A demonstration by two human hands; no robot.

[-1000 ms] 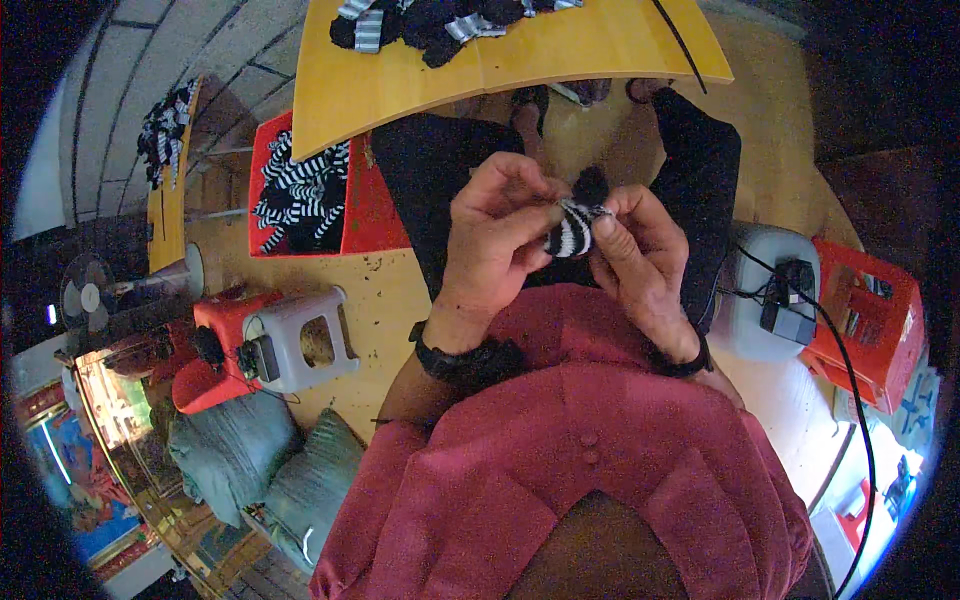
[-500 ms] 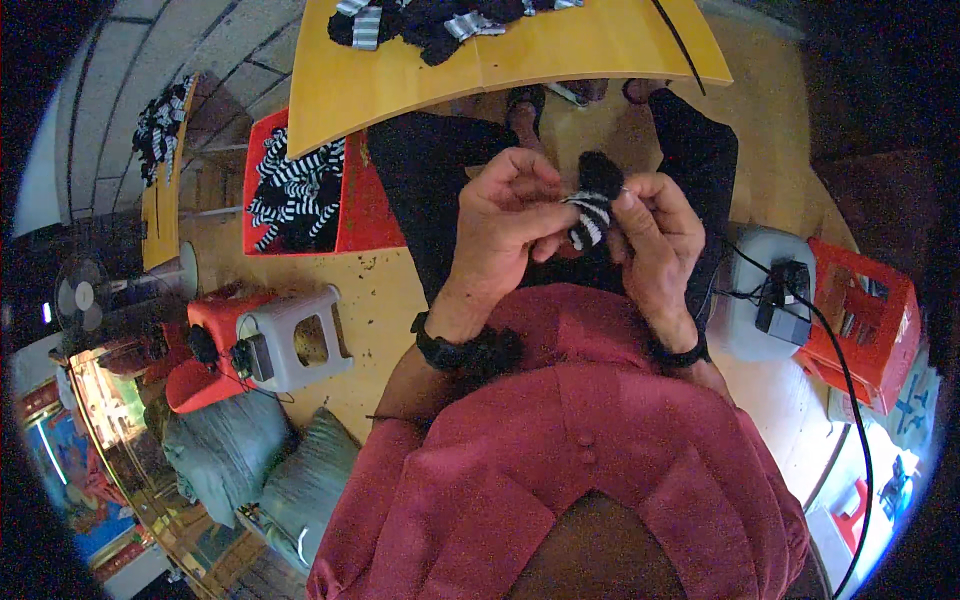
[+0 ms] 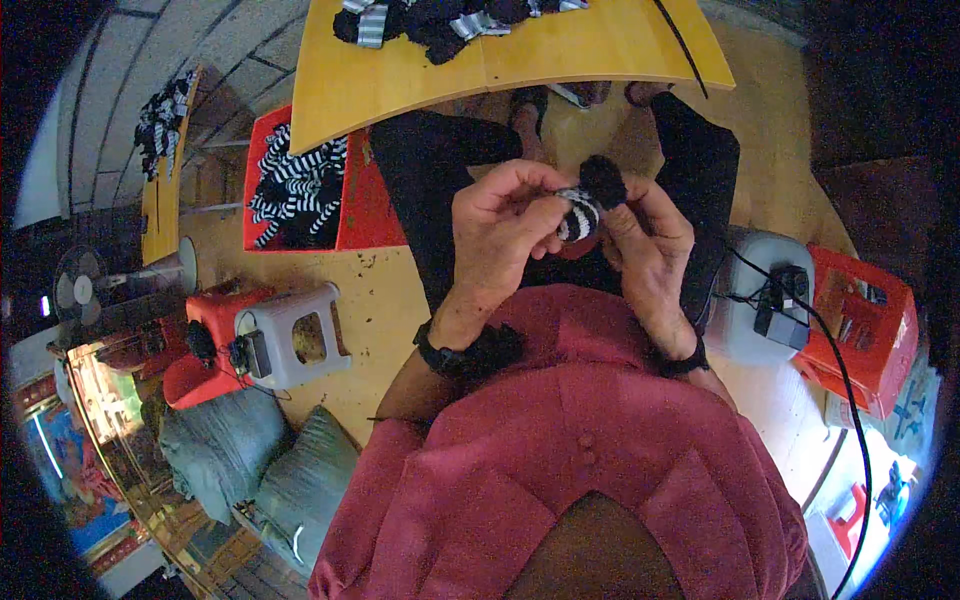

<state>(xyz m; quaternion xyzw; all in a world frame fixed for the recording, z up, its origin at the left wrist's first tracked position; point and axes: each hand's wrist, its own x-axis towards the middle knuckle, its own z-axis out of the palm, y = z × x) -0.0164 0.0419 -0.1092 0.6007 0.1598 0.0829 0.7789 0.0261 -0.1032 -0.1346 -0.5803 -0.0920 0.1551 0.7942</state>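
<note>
Above my lap, both hands hold a small black-and-white striped knitted piece (image 3: 579, 220) with a fuzzy black end (image 3: 602, 181). My left hand (image 3: 505, 225) pinches the striped part between thumb and fingers. On the other side, my right hand (image 3: 651, 235) has its thumb and fingertips closed on the piece just below the black end. The fingers hide part of the knit, so its full shape cannot be made out.
Beyond my knees a yellow table (image 3: 520, 68) bears dark knitted pieces and striped bundles (image 3: 371, 25). A red bin (image 3: 370, 215) of striped knits stands at left. Grey stools (image 3: 298, 335) flank me. A black cable (image 3: 850, 390) runs at right.
The striped part has turned and bunched toward my left fingers. My right hand has shifted slightly left, its fingers tucked closer under the black end.
</note>
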